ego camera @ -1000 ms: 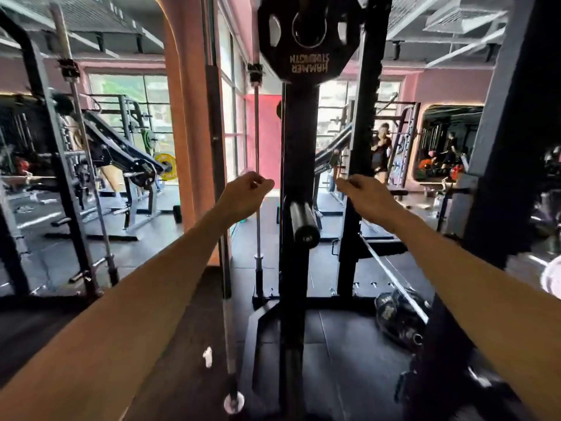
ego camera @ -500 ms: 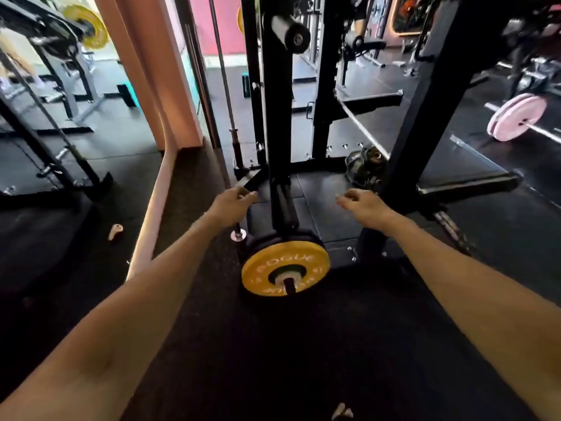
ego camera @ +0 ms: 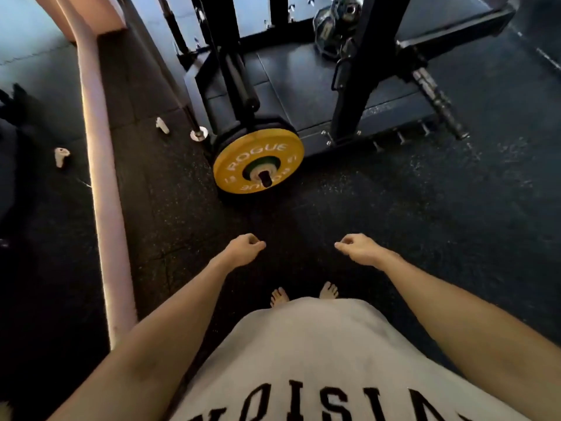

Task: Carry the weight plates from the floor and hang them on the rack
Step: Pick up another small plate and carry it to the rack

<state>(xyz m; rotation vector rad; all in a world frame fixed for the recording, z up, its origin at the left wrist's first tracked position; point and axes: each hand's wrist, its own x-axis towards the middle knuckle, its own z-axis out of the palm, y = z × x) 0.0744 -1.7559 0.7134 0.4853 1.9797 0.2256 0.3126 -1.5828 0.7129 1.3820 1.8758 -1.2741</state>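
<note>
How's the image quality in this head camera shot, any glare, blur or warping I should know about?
Head view: strong wide-angle warping bends the pink ledge and rack base; light falls brightest on that ledge and the yellow plate; floor edges sink into dark shadow; both hands, left hand and right hand, look slightly soft.

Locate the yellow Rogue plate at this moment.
In the head view the yellow Rogue plate sits upper centre, already hung on a low peg at the foot of the rack, just right of a barbell end and ahead of both empty hands.
</note>
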